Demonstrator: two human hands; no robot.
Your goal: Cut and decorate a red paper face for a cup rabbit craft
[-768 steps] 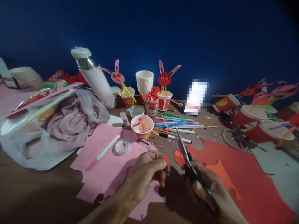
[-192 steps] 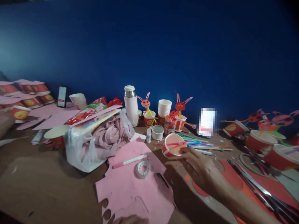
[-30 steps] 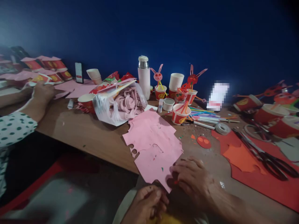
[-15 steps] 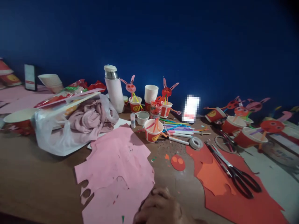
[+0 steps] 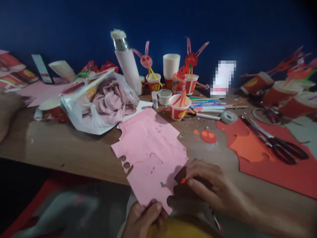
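My right hand [image 5: 210, 185] is over the brown table, closed in a pinch on a small orange paper piece [image 5: 184, 180]. At the lower edge of the pink paper sheet [image 5: 148, 132] is my left hand [image 5: 143, 218], thumb and fingers pressed together; whatever they may hold is hidden. The pink sheet has ragged, cut-out edges and a few scraps on it. Beyond my right hand lies a red paper oval [image 5: 208, 136] with two orange spots. A red-and-white paper cup [image 5: 180, 107] with bent coloured strips inside stands farther back.
Scissors [image 5: 279, 142] lie on red paper [image 5: 257, 168] at right, near a tape roll [image 5: 228, 117] and coloured sticks. Cups with rabbit-like paper heads, a flask [image 5: 128, 69] and a plastic bag [image 5: 84, 119] stand behind. Another person's blurred arm [image 5: 8, 112] is at far left.
The view has tipped down and shifted left. Both my hands now show, the right pinching the orange piece; before, only one hand was visible at the bottom. Another person's arm appears at left.
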